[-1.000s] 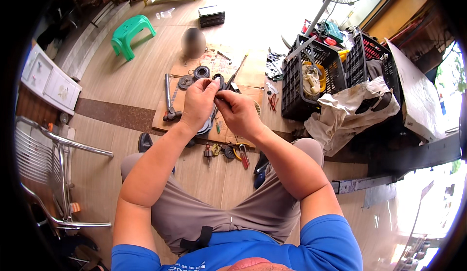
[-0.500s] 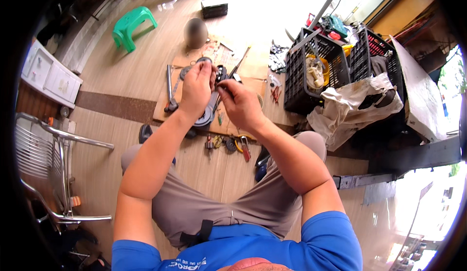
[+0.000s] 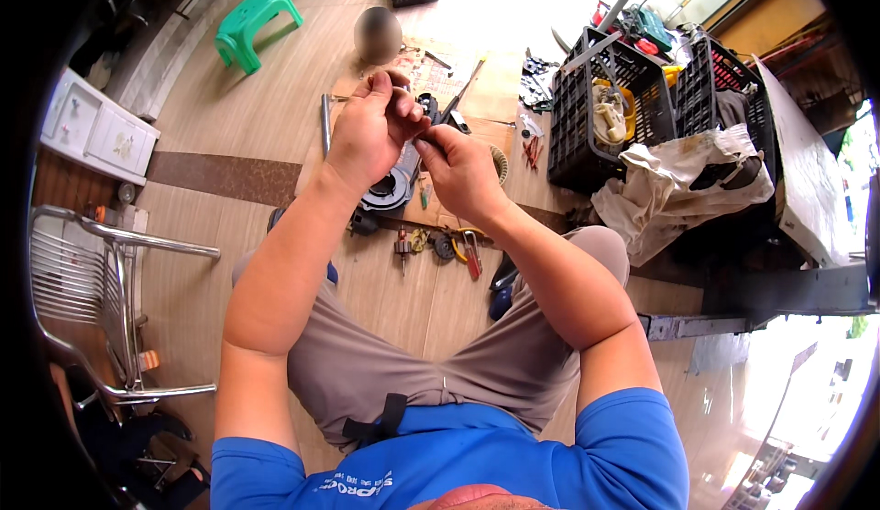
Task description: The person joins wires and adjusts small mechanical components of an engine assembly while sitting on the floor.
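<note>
My left hand (image 3: 363, 136) is raised over the cardboard, its thumb up and fingers curled in toward the right hand. Pinched together, the thumb and fingertips of my right hand (image 3: 460, 169) meet the left fingers. Whatever lies between the fingertips is too small and too hidden to name. Below the hands rests a grey power-tool body (image 3: 392, 187) with a round housing, partly covered by my left wrist. A ring-shaped part (image 3: 499, 165) shows just past my right hand. Nearer me lie a motor armature (image 3: 402, 247) and a tool with a red handle (image 3: 473, 261).
Black plastic crates (image 3: 600, 157) with tools and a pale cloth (image 3: 683, 185) stand on the right. A metal bar (image 3: 326, 123) lies left of the tool body. Farther left are a green stool (image 3: 258, 24) and a metal chair (image 3: 119, 263). Cardboard (image 3: 495, 148) covers the floor ahead.
The view has tilted, so the floor things sit higher and slightly right. My left fingers have loosened and spread a little; the right hand keeps its pinch.
</note>
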Demonstrator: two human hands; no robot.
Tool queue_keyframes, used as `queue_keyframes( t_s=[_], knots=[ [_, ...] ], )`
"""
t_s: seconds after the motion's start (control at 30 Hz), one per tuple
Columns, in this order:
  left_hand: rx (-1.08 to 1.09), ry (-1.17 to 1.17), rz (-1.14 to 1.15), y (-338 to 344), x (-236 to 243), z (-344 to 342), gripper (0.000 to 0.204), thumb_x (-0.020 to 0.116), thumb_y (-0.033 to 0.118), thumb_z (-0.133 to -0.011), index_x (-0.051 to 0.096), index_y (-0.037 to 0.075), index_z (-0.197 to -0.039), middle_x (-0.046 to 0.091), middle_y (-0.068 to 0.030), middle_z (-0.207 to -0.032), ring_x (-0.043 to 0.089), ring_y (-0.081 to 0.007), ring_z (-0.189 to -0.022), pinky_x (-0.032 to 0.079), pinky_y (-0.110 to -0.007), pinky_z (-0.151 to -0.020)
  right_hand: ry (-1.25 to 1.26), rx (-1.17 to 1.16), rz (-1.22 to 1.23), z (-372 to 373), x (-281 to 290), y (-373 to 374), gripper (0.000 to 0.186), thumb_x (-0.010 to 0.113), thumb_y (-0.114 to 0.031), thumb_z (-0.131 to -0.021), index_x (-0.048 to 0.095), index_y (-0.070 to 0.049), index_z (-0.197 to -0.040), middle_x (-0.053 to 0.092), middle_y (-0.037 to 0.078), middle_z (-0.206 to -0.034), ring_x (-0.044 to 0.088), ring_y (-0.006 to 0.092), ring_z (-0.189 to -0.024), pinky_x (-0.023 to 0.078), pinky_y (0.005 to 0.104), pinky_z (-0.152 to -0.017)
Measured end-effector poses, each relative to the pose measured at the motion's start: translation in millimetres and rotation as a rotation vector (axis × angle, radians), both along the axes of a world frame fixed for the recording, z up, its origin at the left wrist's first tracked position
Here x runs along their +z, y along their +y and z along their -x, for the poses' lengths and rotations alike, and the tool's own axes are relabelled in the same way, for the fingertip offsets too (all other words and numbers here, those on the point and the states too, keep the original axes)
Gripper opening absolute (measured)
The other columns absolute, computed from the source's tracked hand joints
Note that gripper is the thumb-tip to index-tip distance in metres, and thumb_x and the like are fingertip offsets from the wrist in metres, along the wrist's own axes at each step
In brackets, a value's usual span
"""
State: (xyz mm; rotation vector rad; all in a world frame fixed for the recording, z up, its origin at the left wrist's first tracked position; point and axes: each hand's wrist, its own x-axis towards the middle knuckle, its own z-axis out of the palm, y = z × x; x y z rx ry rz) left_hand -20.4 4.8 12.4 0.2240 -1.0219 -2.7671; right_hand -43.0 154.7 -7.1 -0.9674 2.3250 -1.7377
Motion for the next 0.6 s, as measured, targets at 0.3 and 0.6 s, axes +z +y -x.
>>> queue_keyframes(
  t_s=[0.3,0.6],
  knots=[
    [0.116,-0.174,0.244,-1,12,-1,0.027,0.041,0.033,-0.106,0.052,0.011,-0.095,0.031,0.0048,-0.060,0.027,-0.0070,-0.049,0.026,-0.024,-0.045,0.213,0.219,-0.226,13,3,9,0.017,0.067,-0.017,-0.088,0.067,-0.002,-0.096,0.066,0.016,-0.079,0.063,0.0269,-0.069,0.050,0.0352,-0.065],
    [0.116,-0.301,0.629,0,-10,1,0.029,0.045,0.029,-0.105,0.053,0.008,-0.087,0.034,0.0066,-0.058,0.029,-0.0048,-0.047,0.025,-0.023,-0.042,0.397,0.256,-0.375,13,9,12,0.015,0.068,-0.018,-0.085,0.065,-0.004,-0.090,0.064,0.016,-0.082,0.063,0.0352,-0.081,0.050,0.0417,-0.072]
  ],
)
